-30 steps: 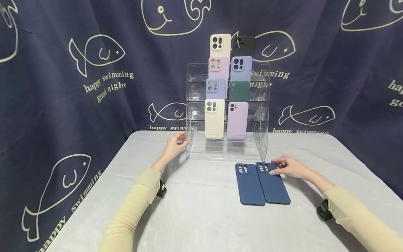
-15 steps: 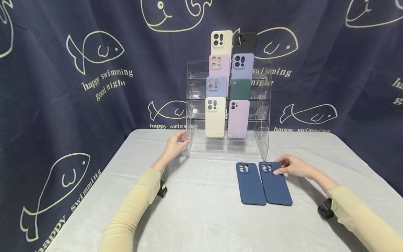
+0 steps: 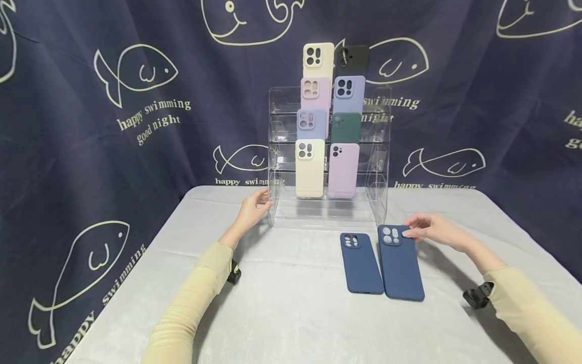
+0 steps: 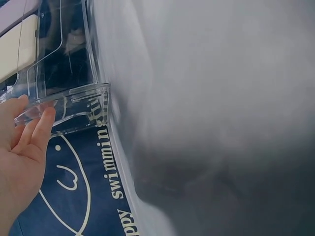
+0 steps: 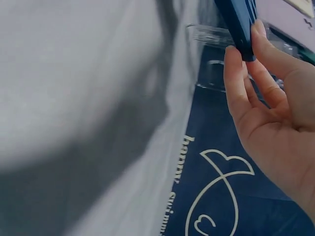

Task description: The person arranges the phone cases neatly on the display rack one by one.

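Observation:
My right hand [image 3: 436,231] pinches a dark blue phone case [image 3: 402,268] at its upper right corner, thumb on the face and fingers behind. The case's camera end is tipped up from the table. In the right wrist view the same blue case [image 5: 237,24] sits between thumb and fingers. A second dark blue phone case [image 3: 362,265] lies flat just left of it. My left hand [image 3: 251,211] is at the left side of a clear acrylic display stand [image 3: 327,220]. The left wrist view has its fingertips at the side panel of the stand [image 4: 74,101].
Phone cases stand in two columns on the stand's tiers, among them a cream case [image 3: 310,174], a lilac case [image 3: 343,172], a green case [image 3: 346,127] and a black case [image 3: 355,59]. A pale cloth covers the table [image 3: 273,308]. Behind hangs a navy curtain [image 3: 182,76].
The right hand has moved slightly right and up, raising the camera end of the right blue case, which was flat. The left hand keeps its place at the stand.

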Available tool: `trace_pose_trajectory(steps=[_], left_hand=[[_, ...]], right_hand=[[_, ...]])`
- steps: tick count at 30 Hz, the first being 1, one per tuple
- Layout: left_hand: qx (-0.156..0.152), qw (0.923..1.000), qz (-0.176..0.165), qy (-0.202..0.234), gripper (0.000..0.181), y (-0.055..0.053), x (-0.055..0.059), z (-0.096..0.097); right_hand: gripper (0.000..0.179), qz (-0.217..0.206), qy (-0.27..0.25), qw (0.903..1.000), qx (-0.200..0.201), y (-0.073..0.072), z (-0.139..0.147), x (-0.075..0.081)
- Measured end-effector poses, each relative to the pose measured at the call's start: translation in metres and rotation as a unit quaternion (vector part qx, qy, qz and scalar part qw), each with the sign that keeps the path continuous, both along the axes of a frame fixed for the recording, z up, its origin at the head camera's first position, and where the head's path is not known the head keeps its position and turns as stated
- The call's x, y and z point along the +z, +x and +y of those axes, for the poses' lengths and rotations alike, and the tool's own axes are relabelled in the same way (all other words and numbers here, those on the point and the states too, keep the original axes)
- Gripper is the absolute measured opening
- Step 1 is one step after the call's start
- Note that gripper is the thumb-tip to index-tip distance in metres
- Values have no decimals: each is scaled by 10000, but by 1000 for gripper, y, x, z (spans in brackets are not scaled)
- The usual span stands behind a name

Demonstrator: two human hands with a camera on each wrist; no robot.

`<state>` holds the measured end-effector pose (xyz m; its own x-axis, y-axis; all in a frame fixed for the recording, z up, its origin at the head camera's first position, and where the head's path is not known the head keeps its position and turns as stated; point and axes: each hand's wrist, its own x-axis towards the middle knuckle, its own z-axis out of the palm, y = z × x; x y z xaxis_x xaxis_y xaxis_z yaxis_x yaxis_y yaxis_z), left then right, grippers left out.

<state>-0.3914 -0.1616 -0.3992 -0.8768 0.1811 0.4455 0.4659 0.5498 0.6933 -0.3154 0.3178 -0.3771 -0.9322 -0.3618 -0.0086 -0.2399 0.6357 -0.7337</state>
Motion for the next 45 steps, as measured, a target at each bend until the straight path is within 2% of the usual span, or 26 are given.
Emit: trace_pose_trajectory(steps=[7, 11, 20, 26, 33, 45], left_hand=[[20, 9998, -213, 55, 49, -3, 2, -1], [32, 9997, -226, 29, 50, -1, 3, -1], [44, 9999, -105, -4, 49, 0, 1, 1], [78, 9999, -126, -56, 50, 0, 1, 1], [42, 9999, -160, 18, 50, 1, 1, 1], [32, 9999, -141, -27, 50, 2, 2, 1]], right_hand=[[37, -91, -514, 9986, 1, 5, -7, 16], [38, -3, -667, 9978, -24, 8, -12, 24], [35, 859, -706, 9934, -298, 12, -18, 50], [33, 1437, -813, 9851, -489, 5, -30, 63], [36, 1715, -865, 9758, -1044, -7, -58, 73], [34, 2206, -1338, 9588, -1191, -30, -101, 80]])
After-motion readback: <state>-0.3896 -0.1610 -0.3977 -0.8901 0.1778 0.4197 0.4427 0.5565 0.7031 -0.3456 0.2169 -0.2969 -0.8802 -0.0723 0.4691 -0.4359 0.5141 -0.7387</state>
